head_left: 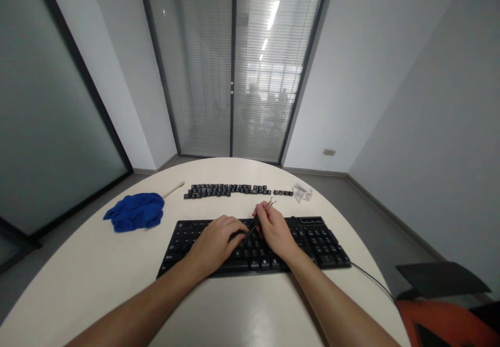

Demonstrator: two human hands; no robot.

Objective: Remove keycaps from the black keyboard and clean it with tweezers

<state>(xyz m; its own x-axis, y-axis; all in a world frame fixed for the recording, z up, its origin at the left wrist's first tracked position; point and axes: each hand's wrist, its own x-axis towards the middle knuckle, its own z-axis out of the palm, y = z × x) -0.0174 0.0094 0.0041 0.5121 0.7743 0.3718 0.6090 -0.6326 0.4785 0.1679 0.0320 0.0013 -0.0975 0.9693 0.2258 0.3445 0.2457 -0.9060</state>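
Note:
A black keyboard (253, 264) lies across the table in front of me, with keycaps missing in part of its upper left and middle area. My right hand (275, 232) is closed around a dark-handled keycap puller (255, 223), its thin wire prongs sticking out past the fingertips at the top. Over the keyboard's middle, my left hand (219, 240) has thumb and fingers pinched together by the puller's lower end. Whatever sits between those left fingertips is too small to make out.
Rows of loose black keycaps (219, 190) stand behind the keyboard on the round white table (250, 310). A blue cloth (136, 211) and a light-handled brush (174, 188) lie left. Small clear plastic bag (302, 193) at back right; cable (373, 276) runs off right towards a chair (441, 321).

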